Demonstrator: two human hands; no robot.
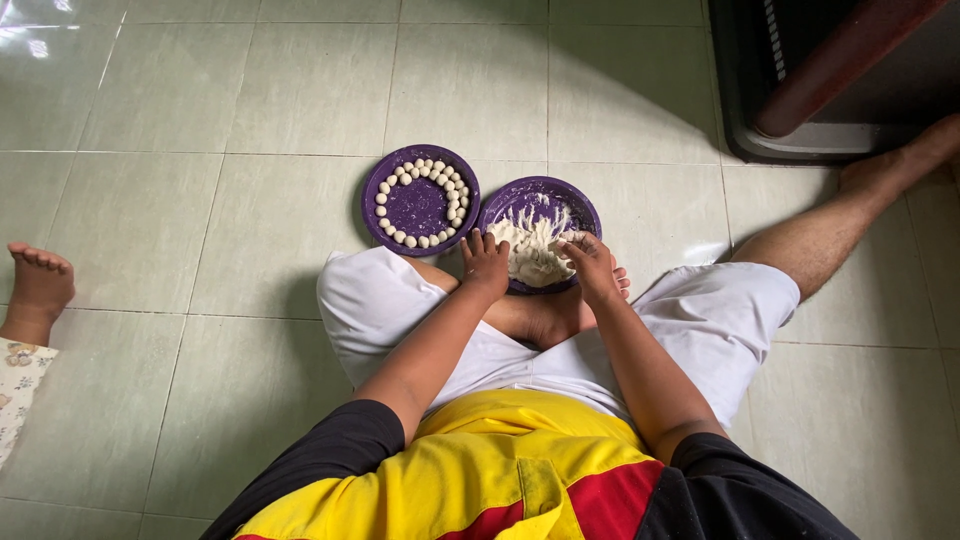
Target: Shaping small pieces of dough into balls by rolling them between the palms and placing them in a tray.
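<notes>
Fingers (478, 243) of the left hand (486, 266) curl loosely over the near rim of a purple plate (585, 203), tips bent down at the edge of the dough (533, 250) without closing on anything that can be made out. Beside it, the right hand (592, 268) pinches its thumb and fingertips narrowly into the pale, sticky mass; whether a piece is gripped cannot be told. That dough lies smeared and ragged across the plate's near half, streaks of it reaching up the far side. The plate sits on the tiled floor (250, 100) just ahead of the seated person's crossed legs, its lower edge hidden behind hands and a bare foot (560, 312). Touching it on the left, a second purple plate (418, 207) carries small white dough balls (393, 180) set in a ring around its rim. Another person's bare foot (38, 282) enters at the left edge, the rest cut off. Dark furniture (830, 70) fills the upper right corner, indistinct.
</notes>
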